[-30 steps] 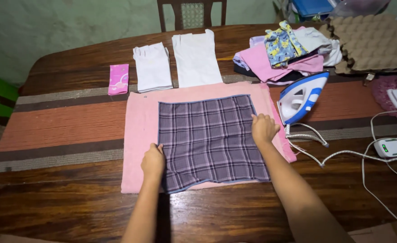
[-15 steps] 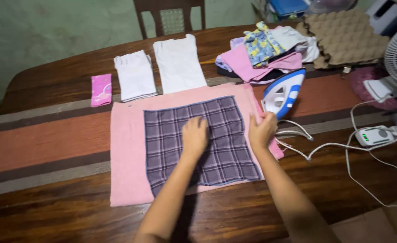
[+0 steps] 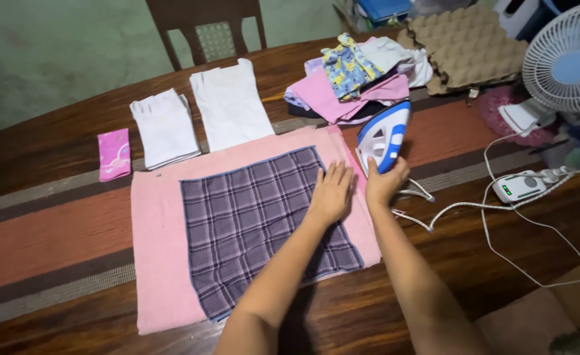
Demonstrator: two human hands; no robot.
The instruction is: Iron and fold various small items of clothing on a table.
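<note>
Clothes pile (image 3: 359,82) behind iron (image 3: 383,136)

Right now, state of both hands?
Left hand: open, flat on the plaid cloth, holding nothing.
Right hand: closed around the rear of the blue and white iron, which stands on end.

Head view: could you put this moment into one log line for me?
left hand: flat on plaid cloth | right hand: grasping blue-and-white iron, upright | plaid cloth: spread on pink towel | wooden table
</note>
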